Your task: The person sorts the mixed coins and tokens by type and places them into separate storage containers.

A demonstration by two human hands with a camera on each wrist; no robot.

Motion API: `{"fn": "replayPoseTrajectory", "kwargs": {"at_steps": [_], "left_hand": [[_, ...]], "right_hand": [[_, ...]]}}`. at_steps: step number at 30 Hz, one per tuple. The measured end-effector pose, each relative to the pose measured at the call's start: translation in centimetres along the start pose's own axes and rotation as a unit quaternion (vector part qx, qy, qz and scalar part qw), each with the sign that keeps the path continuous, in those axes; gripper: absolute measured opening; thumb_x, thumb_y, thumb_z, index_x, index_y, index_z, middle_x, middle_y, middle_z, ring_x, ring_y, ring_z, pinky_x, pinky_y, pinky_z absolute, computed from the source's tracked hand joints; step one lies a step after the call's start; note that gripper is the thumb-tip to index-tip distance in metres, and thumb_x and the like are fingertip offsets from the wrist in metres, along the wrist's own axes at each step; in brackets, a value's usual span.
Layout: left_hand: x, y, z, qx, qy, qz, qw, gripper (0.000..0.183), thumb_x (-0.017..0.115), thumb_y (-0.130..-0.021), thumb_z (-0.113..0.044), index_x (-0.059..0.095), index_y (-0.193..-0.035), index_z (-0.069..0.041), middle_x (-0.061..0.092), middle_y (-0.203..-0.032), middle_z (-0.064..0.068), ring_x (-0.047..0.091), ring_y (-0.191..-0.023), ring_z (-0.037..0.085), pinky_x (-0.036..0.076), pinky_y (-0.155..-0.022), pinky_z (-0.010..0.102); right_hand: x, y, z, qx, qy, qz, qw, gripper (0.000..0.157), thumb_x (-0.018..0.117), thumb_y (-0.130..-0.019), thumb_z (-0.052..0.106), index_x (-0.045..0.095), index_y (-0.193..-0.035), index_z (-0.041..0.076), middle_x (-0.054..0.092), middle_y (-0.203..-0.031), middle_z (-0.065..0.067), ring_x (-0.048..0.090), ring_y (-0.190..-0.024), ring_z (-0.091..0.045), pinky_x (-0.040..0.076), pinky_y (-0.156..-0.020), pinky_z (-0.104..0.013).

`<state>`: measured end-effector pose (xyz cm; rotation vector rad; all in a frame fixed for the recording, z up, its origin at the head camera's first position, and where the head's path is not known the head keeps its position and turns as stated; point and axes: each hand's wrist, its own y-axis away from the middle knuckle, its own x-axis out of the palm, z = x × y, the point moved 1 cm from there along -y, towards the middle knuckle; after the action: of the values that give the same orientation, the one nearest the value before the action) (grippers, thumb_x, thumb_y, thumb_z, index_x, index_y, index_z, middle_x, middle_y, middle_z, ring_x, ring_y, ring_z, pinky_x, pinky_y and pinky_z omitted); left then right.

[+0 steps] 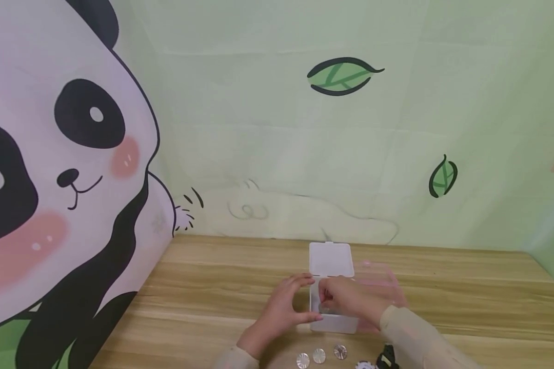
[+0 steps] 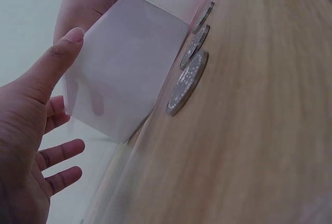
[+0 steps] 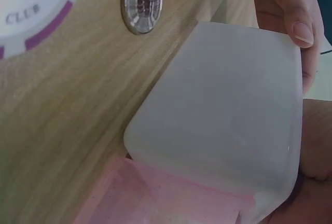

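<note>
A white lidded plastic box (image 1: 334,324) stands on the table with its lid (image 1: 331,260) laid back. My left hand (image 1: 280,306) holds the box's left side, thumb at the near corner and fingers towards the back; in the left wrist view the thumb (image 2: 73,36) touches the rim. My right hand (image 1: 343,296) reaches over the right wall into the box, fingers curled together, pinching a small greyish piece that is mostly hidden. In front of the box lie three silvery coin-like discs (image 1: 319,356), one large in the right wrist view as a faceted disc (image 3: 142,3).
A translucent pink container (image 1: 388,287) sits against the box's right side. A white and purple poker chip (image 3: 36,9) and a black object (image 1: 388,357) lie at the near right. Behind the wooden table (image 1: 466,297) hangs a green cloth backdrop (image 1: 268,102) with a panda.
</note>
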<state>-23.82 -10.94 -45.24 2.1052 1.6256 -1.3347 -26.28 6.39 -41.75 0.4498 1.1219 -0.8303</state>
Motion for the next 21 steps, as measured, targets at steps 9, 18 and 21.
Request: {"fn": "replayPoseTrajectory", "kwargs": {"at_steps": [9, 18, 21], "left_hand": [[0.08, 0.0, -0.18, -0.001, 0.004, 0.004, 1.0, 0.072, 0.071, -0.066, -0.051, 0.048, -0.126, -0.018, 0.045, -0.136, -0.004, 0.042, -0.126, 0.02, 0.033, -0.104, 0.046], [0.08, -0.08, -0.12, -0.005, 0.008, 0.004, 0.9999, 0.071, 0.073, -0.066, -0.047, 0.049, -0.126, -0.018, 0.045, -0.136, -0.006, 0.042, -0.126, 0.018, 0.032, -0.105, 0.046], [0.13, -0.06, -0.06, -0.004, 0.009, 0.004, 0.9999, 0.071, 0.072, -0.066, -0.048, 0.049, -0.126, -0.018, 0.045, -0.136, -0.006, 0.042, -0.126, 0.018, 0.032, -0.104, 0.046]], "right_hand": [[-0.07, 0.1, 0.51, 0.026, 0.029, 0.02, 0.999, 0.014, 0.068, -0.075, 0.008, 0.055, -0.071, 0.012, 0.052, -0.064, 0.008, 0.043, -0.059, -0.005, 0.036, -0.053, -0.018], [-0.24, 0.09, 0.77, 0.04, 0.047, 0.024, 0.998, 0.014, 0.068, -0.075, 0.011, 0.056, -0.069, 0.015, 0.052, -0.062, 0.01, 0.043, -0.057, -0.005, 0.035, -0.051, -0.019], [-0.29, 0.04, 0.83, 0.041, 0.051, 0.026, 0.997, 0.014, 0.068, -0.075, 0.011, 0.056, -0.069, 0.015, 0.052, -0.062, 0.01, 0.043, -0.057, -0.005, 0.036, -0.051, -0.019]]}}
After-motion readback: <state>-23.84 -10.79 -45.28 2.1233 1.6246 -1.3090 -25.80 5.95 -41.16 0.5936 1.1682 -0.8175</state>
